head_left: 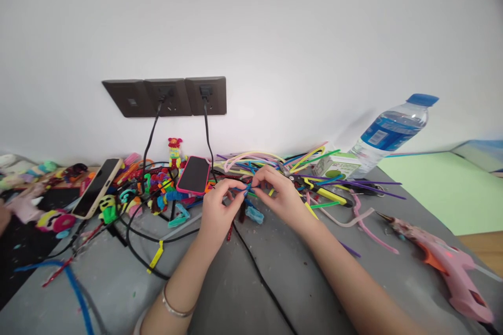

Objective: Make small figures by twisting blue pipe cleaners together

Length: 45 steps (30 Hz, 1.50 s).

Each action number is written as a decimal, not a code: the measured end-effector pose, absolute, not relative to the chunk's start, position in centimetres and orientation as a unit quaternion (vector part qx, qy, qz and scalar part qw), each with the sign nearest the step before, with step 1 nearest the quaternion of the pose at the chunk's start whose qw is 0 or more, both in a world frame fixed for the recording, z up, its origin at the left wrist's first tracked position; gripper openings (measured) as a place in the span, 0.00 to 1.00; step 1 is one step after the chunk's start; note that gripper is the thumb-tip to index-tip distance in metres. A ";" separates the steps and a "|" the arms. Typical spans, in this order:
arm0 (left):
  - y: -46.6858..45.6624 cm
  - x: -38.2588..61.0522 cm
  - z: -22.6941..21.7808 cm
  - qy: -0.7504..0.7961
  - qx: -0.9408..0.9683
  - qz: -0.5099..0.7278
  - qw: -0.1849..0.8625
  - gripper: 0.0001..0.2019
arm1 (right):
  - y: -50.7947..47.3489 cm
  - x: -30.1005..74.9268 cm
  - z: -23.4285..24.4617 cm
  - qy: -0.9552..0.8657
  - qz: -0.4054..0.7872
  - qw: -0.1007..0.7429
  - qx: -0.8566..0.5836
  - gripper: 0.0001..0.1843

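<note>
My left hand (223,208) and my right hand (282,194) meet over the middle of the grey table (236,293). Each has its thumb and fingertips pinched on a short blue pipe cleaner (249,187), largely hidden by the fingers. Just below them on the table lies a small light-blue fuzzy piece (254,214). Behind the hands spreads a pile of loose pipe cleaners (255,157) in several colours. Close to my right hand rest yellow-and-black pliers (328,193).
At right are a pink glue gun (444,267), a tilted-looking water bottle (393,133) and a small box (337,165). Left are a pink-edged phone (194,175), another phone (98,187) and several fuzzy figures (107,208). Black cables run from the wall sockets (168,97) across the table.
</note>
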<state>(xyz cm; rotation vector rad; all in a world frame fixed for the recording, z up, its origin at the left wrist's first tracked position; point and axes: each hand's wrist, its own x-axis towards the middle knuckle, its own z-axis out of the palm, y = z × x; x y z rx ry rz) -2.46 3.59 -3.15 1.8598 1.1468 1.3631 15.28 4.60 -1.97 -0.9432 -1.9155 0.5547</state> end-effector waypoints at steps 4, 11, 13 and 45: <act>3.6 -2.5 -3.2 0.443 0.689 0.500 0.280 0.05 | 4.6 15.4 -2.2 -0.783 0.227 0.440 -0.377 0.06; 3.6 -2.5 -3.2 0.453 0.684 0.490 0.294 0.05 | 4.6 15.2 -2.7 -0.786 0.238 0.427 -0.379 0.07; 3.5 -2.5 -3.2 0.458 0.677 0.491 0.301 0.05 | 4.6 15.2 -2.9 -0.786 0.236 0.426 -0.381 0.07; 2.6 -1.1 -3.5 0.409 0.730 0.432 0.338 0.10 | 5.5 15.1 -4.2 -0.427 0.620 0.564 -0.338 0.15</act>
